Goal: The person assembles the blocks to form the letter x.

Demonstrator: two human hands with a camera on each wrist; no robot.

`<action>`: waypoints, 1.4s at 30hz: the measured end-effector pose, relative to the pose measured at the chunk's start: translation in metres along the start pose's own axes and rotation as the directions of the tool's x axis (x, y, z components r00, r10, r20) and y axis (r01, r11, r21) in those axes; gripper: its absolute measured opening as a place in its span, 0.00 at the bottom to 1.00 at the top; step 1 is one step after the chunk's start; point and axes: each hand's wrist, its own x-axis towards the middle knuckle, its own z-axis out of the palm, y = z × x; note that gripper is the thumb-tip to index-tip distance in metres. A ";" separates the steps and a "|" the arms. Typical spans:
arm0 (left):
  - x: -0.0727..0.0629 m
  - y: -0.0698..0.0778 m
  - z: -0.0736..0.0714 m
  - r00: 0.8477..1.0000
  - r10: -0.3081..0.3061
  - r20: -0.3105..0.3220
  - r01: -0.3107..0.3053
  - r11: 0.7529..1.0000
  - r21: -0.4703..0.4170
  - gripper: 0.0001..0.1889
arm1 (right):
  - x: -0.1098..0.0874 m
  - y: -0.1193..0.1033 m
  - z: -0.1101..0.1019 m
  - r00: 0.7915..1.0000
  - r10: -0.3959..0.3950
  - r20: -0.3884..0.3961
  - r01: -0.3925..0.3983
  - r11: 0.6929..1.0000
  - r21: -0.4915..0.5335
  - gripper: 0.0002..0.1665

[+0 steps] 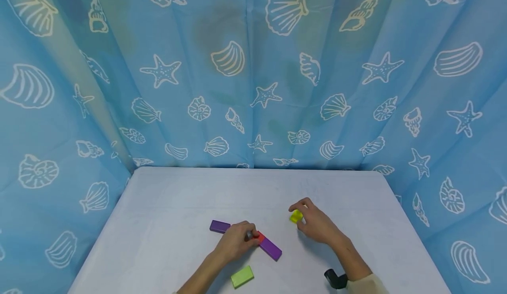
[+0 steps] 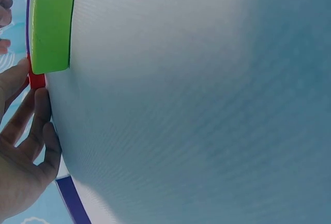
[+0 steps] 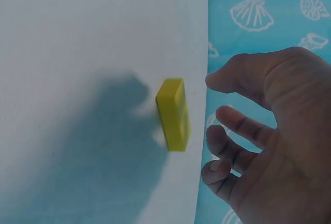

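My left hand (image 1: 236, 241) pinches a small red block (image 1: 260, 237) between thumb and fingers. One end of that block meets a long purple block (image 1: 271, 249) on the white table. In the left wrist view the red block (image 2: 37, 80) is partly covered by a green one nearer the camera. Over a yellow block (image 1: 295, 216), farther back on the right, hovers my right hand (image 1: 317, 224) with its fingers loosely bent. The right wrist view has the yellow block (image 3: 174, 114) on the table, a gap between it and the fingertips (image 3: 216, 172).
A light green block (image 1: 242, 277) lies near the front of the table. A dark purple block (image 1: 219, 226) lies left of my left hand, partly hidden by it. By the right sleeve is a black curved object (image 1: 334, 279). A blue shell-patterned curtain (image 1: 253, 74) surrounds the table.
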 end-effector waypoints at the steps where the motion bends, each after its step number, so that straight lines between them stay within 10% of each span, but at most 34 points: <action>1: 0.000 0.000 0.000 1.000 0.000 0.000 0.000 1.000 -0.001 0.05 | 0.001 0.002 0.000 1.000 0.007 0.002 -0.007 1.000 -0.002 0.22; 42: -0.001 0.002 -0.002 1.000 -0.011 0.017 0.011 1.000 0.002 0.05 | 0.021 0.041 0.008 0.995 0.048 0.083 -0.052 0.998 0.038 0.24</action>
